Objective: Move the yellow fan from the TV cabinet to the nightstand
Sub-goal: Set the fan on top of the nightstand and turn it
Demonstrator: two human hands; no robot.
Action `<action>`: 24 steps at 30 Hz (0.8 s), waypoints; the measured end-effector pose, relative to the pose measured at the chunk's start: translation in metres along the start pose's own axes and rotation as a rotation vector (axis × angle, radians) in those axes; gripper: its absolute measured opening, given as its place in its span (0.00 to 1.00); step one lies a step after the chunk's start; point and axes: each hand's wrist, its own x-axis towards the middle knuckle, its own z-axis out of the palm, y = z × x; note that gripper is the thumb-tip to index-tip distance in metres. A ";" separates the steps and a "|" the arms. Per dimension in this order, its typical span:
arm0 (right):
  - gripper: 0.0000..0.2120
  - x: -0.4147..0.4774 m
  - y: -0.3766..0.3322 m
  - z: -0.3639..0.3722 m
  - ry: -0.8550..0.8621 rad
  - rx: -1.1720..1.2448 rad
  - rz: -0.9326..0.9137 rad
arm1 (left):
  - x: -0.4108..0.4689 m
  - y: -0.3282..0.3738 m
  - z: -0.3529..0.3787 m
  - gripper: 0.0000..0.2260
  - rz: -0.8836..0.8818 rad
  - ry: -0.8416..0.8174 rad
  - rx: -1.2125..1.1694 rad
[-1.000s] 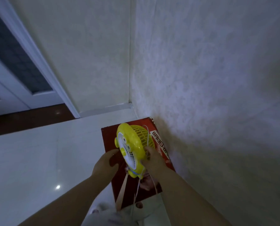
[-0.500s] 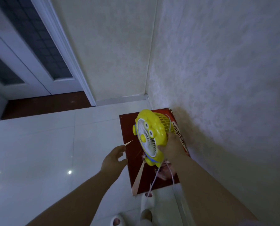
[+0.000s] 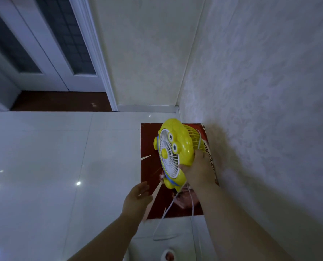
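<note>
The yellow fan (image 3: pixel 175 149) is a small round one with a white grille, cartoon eyes and a blue band. My right hand (image 3: pixel 198 170) grips its right rim and holds it up in the air, tilted, over a red box on the floor. Its white cord (image 3: pixel 168 213) dangles in a loop below it. My left hand (image 3: pixel 138 196) hovers lower left of the fan, a short gap away, fingers loosely apart and holding nothing. Neither the TV cabinet nor the nightstand is in view.
A red printed box (image 3: pixel 149 147) lies flat on the white tiled floor (image 3: pixel 43 166) against the textured wall (image 3: pixel 260 91) on the right. A white-framed glass door (image 3: pixel 49 44) and a dark wood threshold (image 3: pixel 62 101) are at the upper left. A slipper (image 3: pixel 168 255) shows at the bottom edge.
My left hand has come off the fan and dropped to the lower left. The right hand now carries the fan alone. The view has turned left, showing more of the door.
</note>
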 end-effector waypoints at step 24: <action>0.25 -0.011 0.040 -0.019 -0.057 0.188 -0.197 | -0.024 -0.008 0.029 0.21 0.036 0.050 -0.156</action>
